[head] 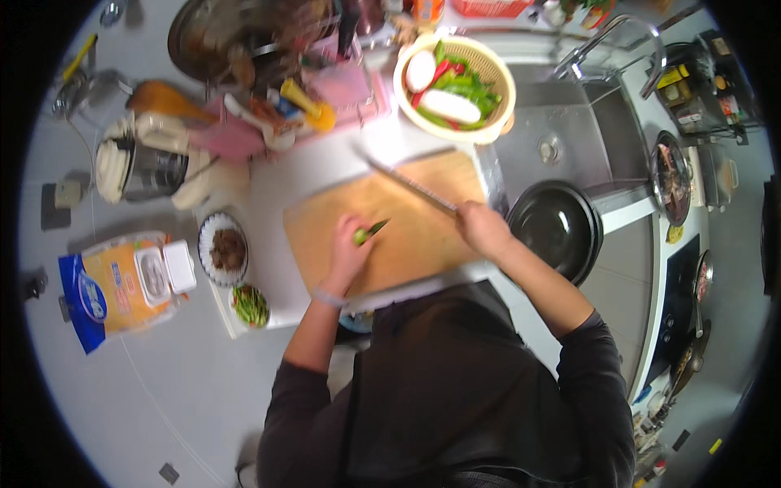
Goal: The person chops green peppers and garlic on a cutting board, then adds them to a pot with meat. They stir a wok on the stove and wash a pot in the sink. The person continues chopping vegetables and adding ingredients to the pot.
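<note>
A wooden cutting board (396, 244) lies on the counter in front of me. Over its left half, my left hand (352, 239) is closed around a green vegetable (364, 235), probably a pepper, whose dark narrow tip points right. My right hand (482, 229) grips a knife (410, 184) by the handle at the board's right side; the blade, slightly blurred, slants up and left across the board's far part. Beyond the board, a cream plastic basket (506, 113) holds green and red peppers and white vegetables.
Right of the board are a dark bowl (552, 232) and the steel sink (543, 116) with its faucet (653, 61). Left are a plate (206, 259) of brown food, a bowl of cut greens (250, 306), a wipes pack (116, 287) and a cream appliance (113, 171). A pink rack (372, 110) stands behind.
</note>
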The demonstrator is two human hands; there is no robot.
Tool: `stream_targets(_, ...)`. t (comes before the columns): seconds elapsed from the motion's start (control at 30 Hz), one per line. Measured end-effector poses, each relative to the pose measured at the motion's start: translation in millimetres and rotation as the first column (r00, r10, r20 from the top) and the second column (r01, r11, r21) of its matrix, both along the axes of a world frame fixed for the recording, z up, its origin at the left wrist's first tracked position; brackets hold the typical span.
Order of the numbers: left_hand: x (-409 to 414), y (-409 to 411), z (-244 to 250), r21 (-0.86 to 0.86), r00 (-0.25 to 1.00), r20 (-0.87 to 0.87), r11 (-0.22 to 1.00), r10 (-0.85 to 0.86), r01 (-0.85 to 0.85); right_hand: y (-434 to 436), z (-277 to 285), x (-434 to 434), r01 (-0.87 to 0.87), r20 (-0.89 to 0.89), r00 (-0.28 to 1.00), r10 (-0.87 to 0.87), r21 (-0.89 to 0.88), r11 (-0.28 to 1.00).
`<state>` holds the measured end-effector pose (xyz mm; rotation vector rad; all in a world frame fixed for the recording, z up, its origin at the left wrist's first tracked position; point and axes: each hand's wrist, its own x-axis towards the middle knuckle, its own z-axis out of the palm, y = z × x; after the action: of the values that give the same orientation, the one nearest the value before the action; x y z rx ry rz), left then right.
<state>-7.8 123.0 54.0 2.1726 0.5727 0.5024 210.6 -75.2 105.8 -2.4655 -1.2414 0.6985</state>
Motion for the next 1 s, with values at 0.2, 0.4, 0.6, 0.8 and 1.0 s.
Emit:
stream_targets(0.2,17.2,-29.3,-22.7,0.175,0.989,-0.066,0.975,-0.129,0.139,-34.2,5.1,-58.5,0.182,-0.153,0.971,-0.186,-0.036,0.983)
stream_targets(0.4,18.6,-38.5,-30.3,0.176,0.994,0.025,0.979,-0.109,0.103,-41.3,2.3,-70.5,0.137,-0.093,0.985,-0.147,-0.106,0.985)
stream_targets(0.6,16.7,-44.2,-31.8,0.265,0.998,-0.062,0.963,-0.034,0.05,-54.2,20.8,-76.0,0.05,-0.061,0.997,-0.057,-0.109,0.993)
stream_targets(0.8,19.0,-40.5,-34.2,0.23,0.997,-0.021,0.97,-0.071,0.074,-31.5,-7.1,-79.4,0.025,-0.142,0.989,-0.041,-0.114,0.993)
stream_targets(1.0,7.9,-41.6,-30.9,0.2,0.997,-0.06,0.979,-0.038,0.049,-35.2,-16.0,-81.0,0.062,-0.159,0.985,-0.062,0.0,0.998)
